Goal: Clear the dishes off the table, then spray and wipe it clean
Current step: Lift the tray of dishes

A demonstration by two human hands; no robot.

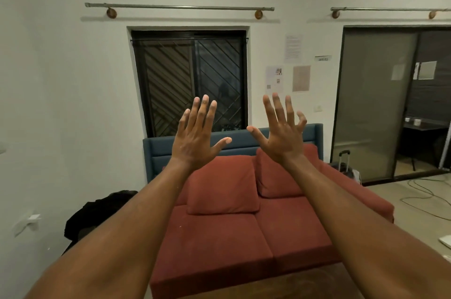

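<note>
A brown, wood-toned near surface (280, 285) shows only as a dim, blurred strip at the bottom edge, just in front of the red sofa (212, 237). So little of it is in view that its shape and edges cannot be told.

Well to the right of the sofa and farther back, in the next room, stands a dark far surface (425, 126) on thin dark legs. Two small white cups (416, 122) sit upright on its left end, near each other but apart. They are too small to tell whether they hold anything.
</note>
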